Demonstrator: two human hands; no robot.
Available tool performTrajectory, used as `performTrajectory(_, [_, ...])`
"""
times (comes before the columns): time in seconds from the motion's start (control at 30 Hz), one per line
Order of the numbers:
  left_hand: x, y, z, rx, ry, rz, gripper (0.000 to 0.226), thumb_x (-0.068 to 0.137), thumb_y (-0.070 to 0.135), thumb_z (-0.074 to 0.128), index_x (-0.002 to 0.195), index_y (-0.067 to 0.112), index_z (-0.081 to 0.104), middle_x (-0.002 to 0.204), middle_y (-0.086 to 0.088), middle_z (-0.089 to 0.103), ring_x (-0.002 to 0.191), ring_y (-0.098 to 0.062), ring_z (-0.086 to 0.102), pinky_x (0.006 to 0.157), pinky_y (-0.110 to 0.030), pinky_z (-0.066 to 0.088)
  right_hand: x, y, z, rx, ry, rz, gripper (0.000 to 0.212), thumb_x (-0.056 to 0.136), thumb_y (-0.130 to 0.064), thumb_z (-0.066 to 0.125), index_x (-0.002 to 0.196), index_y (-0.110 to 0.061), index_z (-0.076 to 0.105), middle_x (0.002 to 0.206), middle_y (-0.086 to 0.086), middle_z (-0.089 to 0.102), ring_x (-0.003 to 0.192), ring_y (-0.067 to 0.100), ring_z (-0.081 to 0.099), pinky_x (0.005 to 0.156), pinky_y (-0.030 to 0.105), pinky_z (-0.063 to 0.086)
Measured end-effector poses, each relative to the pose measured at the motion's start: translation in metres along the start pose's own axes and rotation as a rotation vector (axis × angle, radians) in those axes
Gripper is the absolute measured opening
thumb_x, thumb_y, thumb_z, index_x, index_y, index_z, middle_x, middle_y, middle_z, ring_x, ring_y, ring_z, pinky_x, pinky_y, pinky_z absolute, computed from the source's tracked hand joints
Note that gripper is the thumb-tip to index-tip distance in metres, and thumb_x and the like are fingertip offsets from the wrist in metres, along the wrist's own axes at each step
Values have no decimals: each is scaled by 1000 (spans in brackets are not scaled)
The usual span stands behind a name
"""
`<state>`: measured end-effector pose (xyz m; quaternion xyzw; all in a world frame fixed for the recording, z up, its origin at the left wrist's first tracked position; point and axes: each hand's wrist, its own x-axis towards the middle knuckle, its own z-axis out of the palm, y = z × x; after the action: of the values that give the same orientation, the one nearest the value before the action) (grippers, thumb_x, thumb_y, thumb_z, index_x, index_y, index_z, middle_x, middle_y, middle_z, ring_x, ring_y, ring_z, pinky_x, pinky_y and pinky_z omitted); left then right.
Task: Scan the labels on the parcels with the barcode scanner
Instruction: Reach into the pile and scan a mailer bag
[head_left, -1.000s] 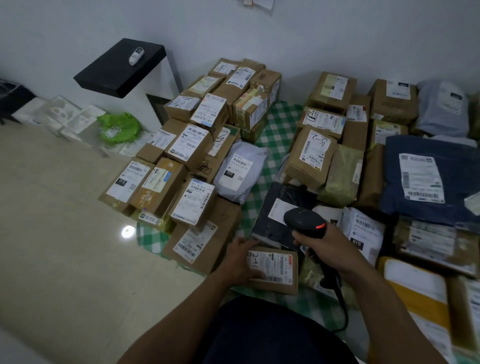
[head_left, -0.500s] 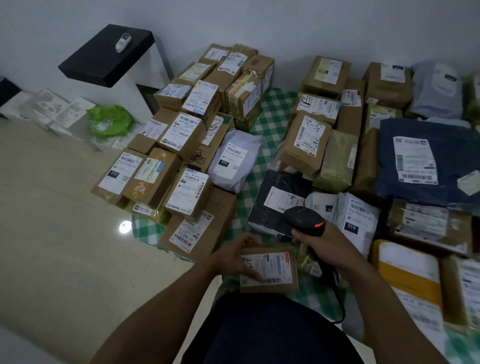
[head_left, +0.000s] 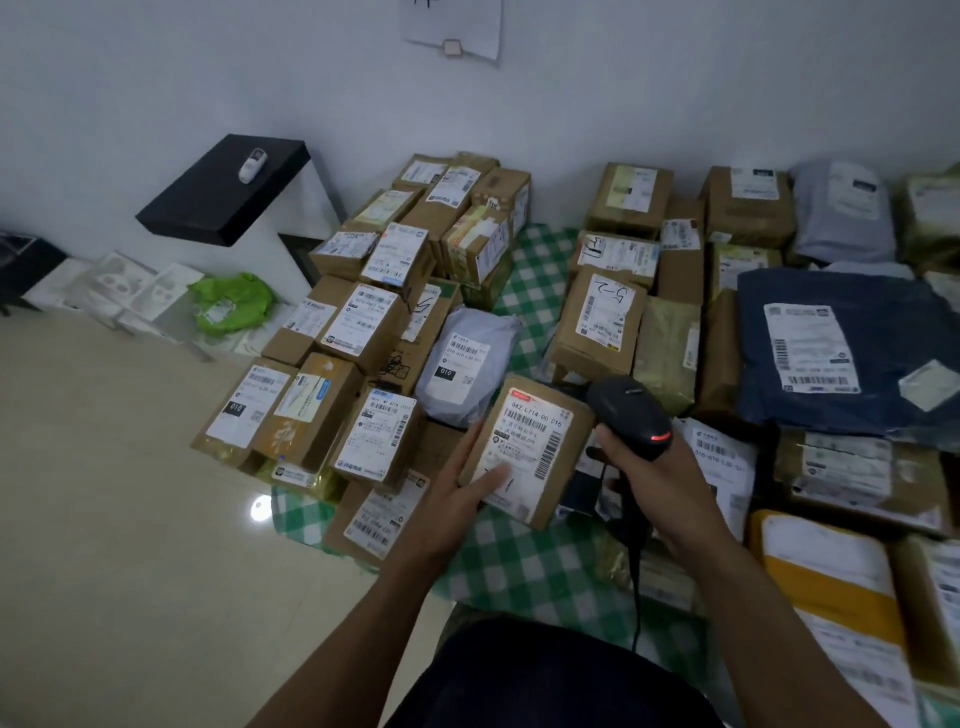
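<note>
We saw the left hand at the lower centre of the frame holding the small cardboard parcel, thumb laid across the near end of its white label and fingers tucked under the box. Half a second earlier this parcel had lain low and flat near the person's lap. By now it had been raised and tilted, label up, to the middle of the frame, in front of the grey poly bag.

The right hand was clenched round the handle of the barcode scanner, whose red light glowed on the back of its head. Earlier the scanner's head had sat above the parcel. Now it stood just beside the parcel's upper right corner, and its cable hung toward the bottom of the frame.

The other parcels lay stacked as before on the green checked cloth, with the dark blue parcel at the right. The view had tipped upward, so that a paper sheet on the wall now showed at the top, and the black shelf sat lower in the upper left.
</note>
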<state>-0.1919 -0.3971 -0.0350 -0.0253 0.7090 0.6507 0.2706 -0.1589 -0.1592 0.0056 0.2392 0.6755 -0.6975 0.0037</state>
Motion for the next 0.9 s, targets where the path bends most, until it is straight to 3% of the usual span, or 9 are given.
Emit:
performTrajectory(0.07, [1, 4, 8, 81, -51, 7, 76, 94, 35, 72, 144, 70, 27, 135, 17, 65, 122, -8, 65, 107, -47, 50, 1, -5, 0, 9, 17, -15, 46, 86, -40, 81, 129, -43, 64, 121, -20, 72, 116, 8, 67, 102, 50, 55])
performTrajectory(0.1, [0, 8, 13, 139, -75, 23, 83, 95, 33, 71, 143, 74, 17, 135, 23, 62, 121, 3, 62, 107, -38, 51, 2, -7, -1, 0, 19, -18, 46, 86, -41, 82, 128, -44, 64, 120, -22, 72, 117, 8, 66, 102, 52, 55])
performTrajectory(0.17, [-1, 16, 24, 247, -98, 78, 90, 99, 28, 69, 150, 63, 5, 131, 32, 52, 111, 26, 52, 91, -9, 50, 4, -11, 0, -18, 9, -28, 42, 87, -39, 82, 125, -45, 65, 111, -23, 74, 107, 6, 69, 99, 53, 57])
performTrajectory(0.23, [-1, 22, 30, 273, -94, 141, 98, 98, 20, 70, 157, 49, -3, 132, 28, 50, 108, 30, 50, 80, -2, 47, 5, -17, 0, -20, -12, -35, 42, 88, -36, 81, 126, -43, 65, 107, -22, 75, 100, 4, 70, 96, 52, 59])
performTrajectory(0.4, [12, 30, 35, 210, 18, 206, 95, 97, 12, 70, 143, 63, 4, 127, 26, 58, 111, 16, 60, 80, -11, 53, 8, -24, -3, -36, -26, -59, 45, 88, -36, 82, 130, -39, 65, 112, -23, 74, 103, 0, 70, 93, 43, 61])
performTrajectory(0.53, [38, 36, 34, 242, 235, 254, 107, 93, 21, 76, 160, 52, -2, 144, 13, 57, 124, 2, 60, 95, -29, 58, 12, -32, -9, -139, -103, -41, 41, 90, -35, 79, 129, -28, 67, 101, -10, 78, 89, 11, 76, 76, 36, 62])
performTrajectory(0.6, [49, 41, 33, 245, 308, 249, 111, 89, 36, 79, 160, 50, -5, 147, 8, 55, 125, -3, 59, 98, -37, 58, 11, -37, -7, -176, -148, -39, 37, 92, -33, 77, 126, -24, 67, 94, -7, 78, 77, 13, 76, 65, 26, 56])
performTrajectory(0.77, [79, 25, 25, 251, 391, 222, 119, 68, 82, 71, 152, 65, -11, 151, -10, 49, 132, -28, 56, 105, -57, 51, 8, -51, 4, -245, -245, -44, 26, 94, -32, 76, 119, -27, 68, 89, -2, 78, 62, 11, 68, 57, 18, 51])
performTrajectory(0.9, [68, 43, 32, 314, 406, 183, 115, 84, 55, 78, 157, 56, -11, 151, -18, 39, 132, -34, 52, 109, -49, 47, 8, -58, 10, -282, -288, -44, 23, 94, -32, 76, 116, -33, 68, 86, 0, 77, 62, 13, 69, 57, 21, 54])
